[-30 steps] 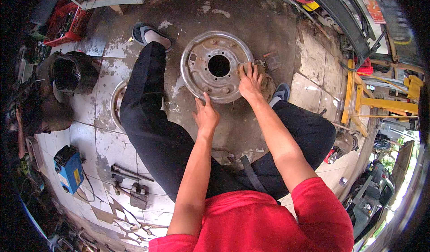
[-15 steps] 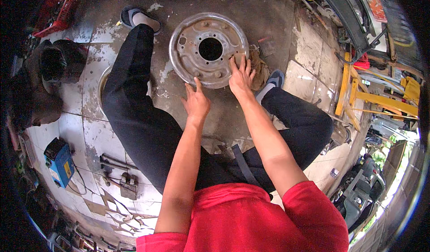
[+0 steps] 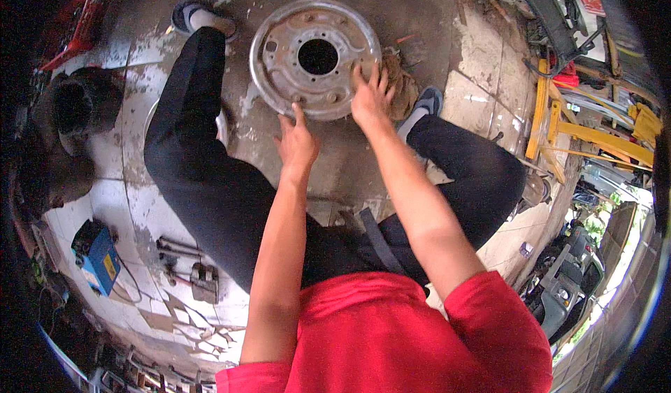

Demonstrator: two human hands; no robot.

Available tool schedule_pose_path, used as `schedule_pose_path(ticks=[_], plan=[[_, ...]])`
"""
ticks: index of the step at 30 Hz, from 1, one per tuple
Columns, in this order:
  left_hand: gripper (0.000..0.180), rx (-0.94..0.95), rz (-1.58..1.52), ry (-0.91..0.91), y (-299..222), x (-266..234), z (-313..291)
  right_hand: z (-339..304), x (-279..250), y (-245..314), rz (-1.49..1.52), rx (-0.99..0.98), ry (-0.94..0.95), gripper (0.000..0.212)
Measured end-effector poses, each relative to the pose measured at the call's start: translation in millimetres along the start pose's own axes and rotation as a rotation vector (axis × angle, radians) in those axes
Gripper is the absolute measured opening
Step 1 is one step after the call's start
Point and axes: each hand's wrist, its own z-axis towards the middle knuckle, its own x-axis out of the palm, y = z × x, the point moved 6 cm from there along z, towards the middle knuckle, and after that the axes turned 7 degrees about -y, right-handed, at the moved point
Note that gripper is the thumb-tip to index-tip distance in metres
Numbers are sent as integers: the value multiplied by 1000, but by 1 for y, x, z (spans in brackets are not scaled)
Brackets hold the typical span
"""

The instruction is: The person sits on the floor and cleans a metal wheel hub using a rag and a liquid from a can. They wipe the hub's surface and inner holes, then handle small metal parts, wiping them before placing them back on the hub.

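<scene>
A round, worn steel wheel rim [image 3: 287, 81] lies flat on the floor between my feet, with a large hole at its centre and smaller holes around it. My right hand [image 3: 371, 102] rests on its near right side, fingers spread and laid flat; a tan patch shows around the fingertips, and I cannot tell whether it is a separate piece. With fingers stretched out, my left hand [image 3: 298, 143] touches the near edge of the rim with a fingertip. A crumpled brown cloth [image 3: 403, 94] lies against the rim's right side, beside my right hand.
On the left stand a blue boxy device [image 3: 98, 259] and a dark hollow object [image 3: 73, 105]. A metal tool with a blocky end [image 3: 205, 282] lies near my left leg. Yellow metal stands [image 3: 601, 139] are on the right. My legs flank the rim.
The whole view has shifted, so the rim and both hands sit higher and slightly further left. Against the rim, both hands keep nearly the same places.
</scene>
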Motion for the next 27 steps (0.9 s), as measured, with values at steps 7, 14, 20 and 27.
schedule_pose_path(ticks=[7, 14, 20, 27], plan=[[80, 18, 76, -19, 11, 9, -3, 12, -11, 9, 17, -2, 29, 65], [75, 30, 84, 14, 5, 3, 0, 3, -3, 2, 25, -13, 18, 66], [76, 63, -1, -22, 17, 18, 4, -35, -19, 13, 37, -79, 20, 53], [75, 34, -197, -27, 27, 36, 15, -37, -26, 6, -23, -165, -78, 32]])
